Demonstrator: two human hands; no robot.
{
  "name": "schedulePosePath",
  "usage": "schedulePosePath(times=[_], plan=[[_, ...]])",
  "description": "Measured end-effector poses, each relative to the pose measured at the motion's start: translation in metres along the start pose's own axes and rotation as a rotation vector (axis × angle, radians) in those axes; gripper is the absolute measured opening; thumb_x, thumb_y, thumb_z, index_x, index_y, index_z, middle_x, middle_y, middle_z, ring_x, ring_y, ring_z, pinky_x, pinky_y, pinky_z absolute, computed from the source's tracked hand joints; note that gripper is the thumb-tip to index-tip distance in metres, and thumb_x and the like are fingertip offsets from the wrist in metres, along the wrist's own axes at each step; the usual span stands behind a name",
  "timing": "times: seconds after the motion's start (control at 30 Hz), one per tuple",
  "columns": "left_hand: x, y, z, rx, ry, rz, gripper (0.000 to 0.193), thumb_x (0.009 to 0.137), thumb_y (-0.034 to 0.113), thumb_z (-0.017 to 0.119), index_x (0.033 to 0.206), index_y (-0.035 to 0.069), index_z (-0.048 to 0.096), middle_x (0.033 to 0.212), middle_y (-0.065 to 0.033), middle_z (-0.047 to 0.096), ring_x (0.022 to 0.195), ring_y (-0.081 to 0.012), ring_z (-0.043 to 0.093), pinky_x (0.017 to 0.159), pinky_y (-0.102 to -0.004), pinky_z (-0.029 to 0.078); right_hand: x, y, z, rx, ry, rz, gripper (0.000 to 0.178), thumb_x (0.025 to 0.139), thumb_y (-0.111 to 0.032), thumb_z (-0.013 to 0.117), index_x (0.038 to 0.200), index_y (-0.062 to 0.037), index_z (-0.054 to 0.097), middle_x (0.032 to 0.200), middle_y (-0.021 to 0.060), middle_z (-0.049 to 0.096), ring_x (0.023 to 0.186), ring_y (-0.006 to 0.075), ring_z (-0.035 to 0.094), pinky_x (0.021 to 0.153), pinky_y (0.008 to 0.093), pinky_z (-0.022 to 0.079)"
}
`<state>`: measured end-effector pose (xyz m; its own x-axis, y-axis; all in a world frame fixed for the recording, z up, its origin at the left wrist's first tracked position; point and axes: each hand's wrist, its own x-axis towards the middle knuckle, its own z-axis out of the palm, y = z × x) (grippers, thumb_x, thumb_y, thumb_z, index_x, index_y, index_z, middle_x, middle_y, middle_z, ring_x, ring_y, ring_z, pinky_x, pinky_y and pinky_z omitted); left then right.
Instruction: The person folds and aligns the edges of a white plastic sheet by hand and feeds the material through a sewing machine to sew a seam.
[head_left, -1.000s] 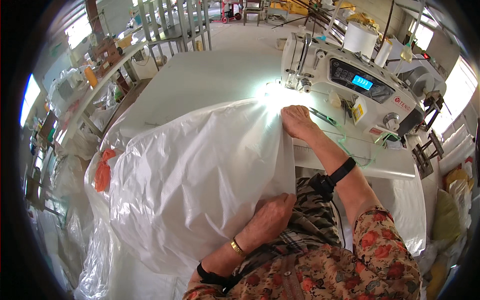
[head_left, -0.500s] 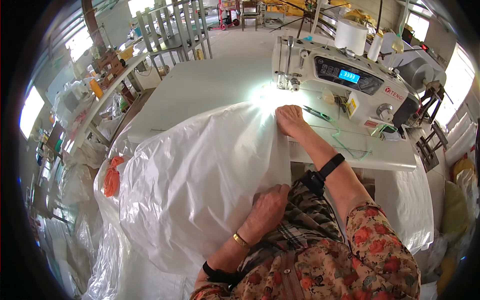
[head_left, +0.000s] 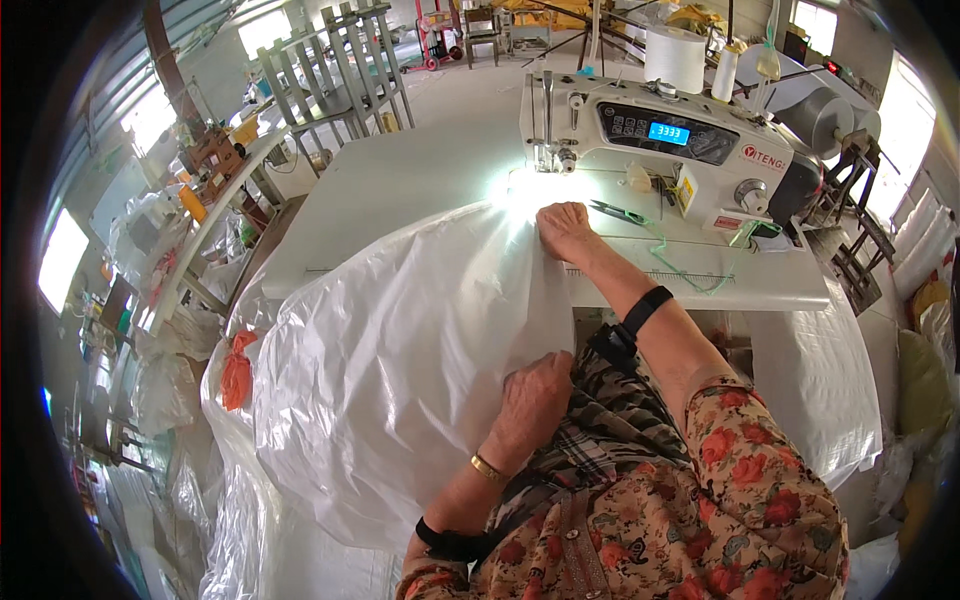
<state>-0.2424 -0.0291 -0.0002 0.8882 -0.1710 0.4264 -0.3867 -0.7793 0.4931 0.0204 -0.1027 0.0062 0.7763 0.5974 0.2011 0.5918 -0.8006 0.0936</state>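
A large sheet of white plastic film [head_left: 400,360] drapes over the table's front edge and hangs toward my lap. Its upper corner lies under the bright lamp of the sewing machine [head_left: 640,140]. My right hand [head_left: 566,228] is closed on the film's right edge, just in front of the needle area; glare hides the needle itself. Lower down, my left hand [head_left: 535,398] grips the same edge near my body, fingers curled round it. Beside my right hand lie thread snips [head_left: 620,213] with a green cord [head_left: 680,275] attached.
A cone of white thread [head_left: 674,60] stands behind the machine. Grey wooden chairs [head_left: 335,90] stand beyond the table [head_left: 400,165]. An orange bundle [head_left: 237,372] hangs at the film's left side. A side bench [head_left: 205,215] with clutter runs along the left.
The whole view has shifted slightly, so the machine and table sit a little further left. Both hands keep their hold on the film, with little visible movement.
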Motion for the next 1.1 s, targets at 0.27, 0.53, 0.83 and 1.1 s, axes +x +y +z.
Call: schedulePosePath(times=[0.27, 0.53, 0.83, 1.1], plan=[[0.073, -0.010, -0.088, 0.375, -0.187, 0.129, 0.006, 0.085, 0.006, 0.048, 0.087, 0.004, 0.054, 0.080, -0.0137, 0.059, 0.077, -0.0342, 0.061, 0.066, -0.0455, 0.047, -0.028, 0.017, 0.048, 0.047, 0.321, -0.096, 0.041, 0.086, -0.008, 0.052, 0.126, -0.0096, 0.045, 0.123, 0.0117, 0.046, 0.115, 0.0319, 0.042, 0.101, 0.0613, 0.025], [0.211, -0.148, -0.028, 0.486, 0.080, 0.085, 0.017, 0.089, 0.013, 0.050, 0.098, 0.002, 0.059, 0.099, -0.0163, 0.062, 0.100, -0.0338, 0.058, 0.086, -0.0445, 0.047, -0.027, -0.010, 0.015, 0.223, 0.206, 0.060, 0.015, 0.082, -0.008, 0.049, 0.095, -0.0054, 0.057, 0.093, 0.0158, 0.058, 0.094, 0.0343, 0.055, 0.103, 0.0571, 0.027], [0.249, -0.175, 0.024, 0.268, 0.092, -0.192, 0.013, 0.078, 0.010, 0.058, 0.086, 0.002, 0.063, 0.089, -0.0206, 0.065, 0.088, -0.0399, 0.062, 0.076, -0.0468, 0.049, -0.026, -0.008, 0.003, 0.206, 0.313, 0.046, 0.015, 0.082, -0.009, 0.051, 0.076, -0.0076, 0.066, 0.077, 0.0144, 0.066, 0.075, 0.0320, 0.065, 0.088, 0.0503, 0.037], [0.257, -0.190, 0.028, 0.248, 0.128, -0.213, 0.013, 0.077, 0.011, 0.061, 0.082, -0.001, 0.063, 0.083, -0.0234, 0.064, 0.082, -0.0416, 0.061, 0.071, -0.0453, 0.050, -0.019, -0.010, -0.010, 0.320, 0.023, 0.038, 0.013, 0.074, -0.005, 0.054, 0.086, -0.0059, 0.060, 0.081, 0.0153, 0.060, 0.084, 0.0355, 0.059, 0.097, 0.0588, 0.030]])
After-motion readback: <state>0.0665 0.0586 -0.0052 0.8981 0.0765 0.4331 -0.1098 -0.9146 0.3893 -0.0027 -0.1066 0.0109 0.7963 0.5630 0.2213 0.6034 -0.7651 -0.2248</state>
